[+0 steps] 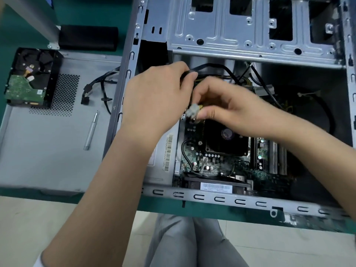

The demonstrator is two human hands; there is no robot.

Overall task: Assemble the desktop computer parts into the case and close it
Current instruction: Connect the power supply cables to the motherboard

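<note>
The open grey computer case lies on its side with the motherboard and black CPU cooler inside. My left hand grips a black cable bundle above the board. My right hand pinches a small white power connector with yellow wires, just above the board's upper left corner. The connector's socket is hidden under my fingers.
The grey side panel lies to the left with a hard drive, a screwdriver and loose black cables on it. A black block sits behind. The drive cage spans the case's far side.
</note>
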